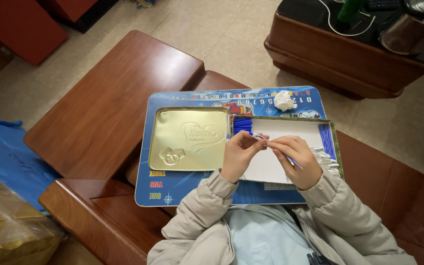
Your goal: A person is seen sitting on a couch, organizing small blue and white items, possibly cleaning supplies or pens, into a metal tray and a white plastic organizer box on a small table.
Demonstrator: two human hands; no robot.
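Observation:
My left hand [239, 154] and my right hand [298, 159] meet over an open metal tin [337, 142] and together pinch a thin blue and white stick [271, 145]. The left fingers grip its upper left end, while the right fingers hold its middle and the blue tip pokes out below. Inside the tin lies a white sheet, with rows of blue sticks [325, 140] along the right wall and more [243, 124] at the top left. The gold tin lid [188, 139] lies face down to the left.
Tin and lid rest on a blue printed board [182, 189] across a brown wooden armrest [109, 108]. A crumpled white tissue [284, 100] sits at the board's far edge. A dark wooden table [349, 54] with a metal kettle stands beyond. Blue sheeting and plastic-wrapped goods lie at left.

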